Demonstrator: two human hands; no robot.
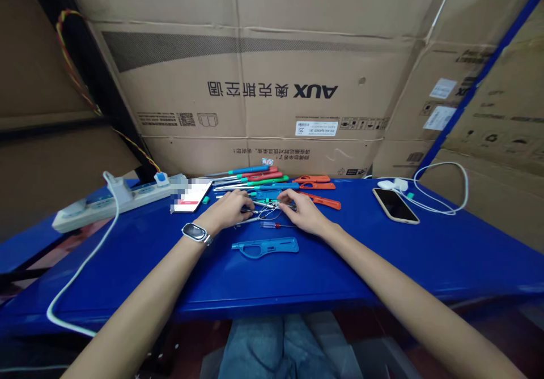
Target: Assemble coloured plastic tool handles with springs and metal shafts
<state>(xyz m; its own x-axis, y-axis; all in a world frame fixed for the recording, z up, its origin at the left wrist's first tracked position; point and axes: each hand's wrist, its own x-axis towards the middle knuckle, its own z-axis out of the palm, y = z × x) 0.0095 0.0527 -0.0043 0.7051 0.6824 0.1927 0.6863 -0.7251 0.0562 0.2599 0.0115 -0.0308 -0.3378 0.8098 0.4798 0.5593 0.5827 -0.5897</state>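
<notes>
At the middle of the blue table, my left hand (pixel 232 209) is closed at the fingertips on a small piece too fine to name. My right hand (pixel 304 212) pinches at thin white wires (pixel 268 214), which loop between both hands. Just below the wires lies a small screwdriver (pixel 270 225) with a clear purple and red handle. Nearer to me, a blue plastic half-shell of a long-necked lighter (pixel 278 247) lies flat, its inside facing up. Beyond my hands lie several long lighters with metal necks, including a blue one (pixel 280 186) and a red one (pixel 270 175).
Orange lighter shells (pixel 325 200) lie beyond my right hand. A phone (pixel 395 205) and white charger cable (pixel 463 197) are at the right. Left are a lit phone (pixel 193 195) and a power strip (pixel 80 212). A cardboard wall (pixel 272 62) closes off the back.
</notes>
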